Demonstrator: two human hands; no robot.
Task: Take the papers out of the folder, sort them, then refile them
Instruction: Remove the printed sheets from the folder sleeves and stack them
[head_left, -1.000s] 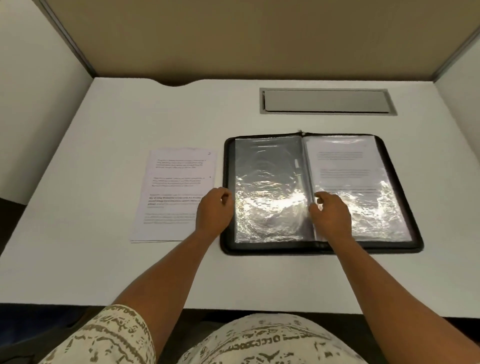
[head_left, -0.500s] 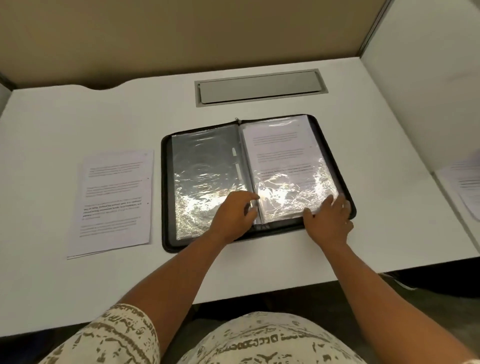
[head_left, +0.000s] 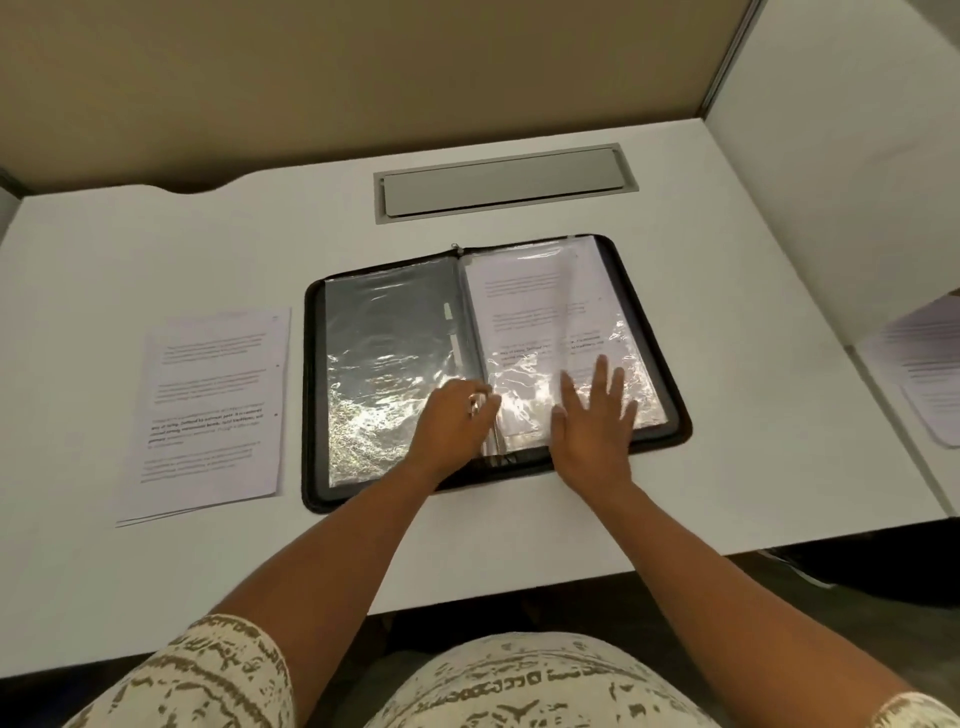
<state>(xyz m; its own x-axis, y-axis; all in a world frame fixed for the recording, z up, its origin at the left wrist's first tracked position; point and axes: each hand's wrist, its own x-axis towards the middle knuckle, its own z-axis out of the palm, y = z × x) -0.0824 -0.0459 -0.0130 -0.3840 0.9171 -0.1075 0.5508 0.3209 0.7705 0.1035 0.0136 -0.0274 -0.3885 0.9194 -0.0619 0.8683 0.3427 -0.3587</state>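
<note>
hands on the open folder

folder (head_left: 498, 364) lies open flat on the white desk (head_left: 156, 571), black zip edge all round, clear sleeves on both sides. the left sleeve (head_left: 389, 364) looks empty and catches the light; the right sleeve (head_left: 561, 332) holds a printed sheet. the left hand (head_left: 452, 426) sits at the spine near the bottom, fingers curled in what looks like a pinch on the sleeve edge, probably to hold the pocket open or steady. the right hand (head_left: 595, 421) lies flat with fingers spread on the lower part of the right sleeve, likely pressing the page so it can be slid out, or smoothing it. the two hands are near each other but apart.

a stack of papers (head_left: 213, 410) rests on the desk just left of the folder, not touching it, handy for sorting. more papers (head_left: 930, 364) lie on a neighbouring surface at the far right, partly out of view.

behind the folder a grey cable hatch (head_left: 504, 182) is set into the desk. a beige partition (head_left: 363, 78) backs the desk and a white panel (head_left: 857, 130) closes the right side.
</note>
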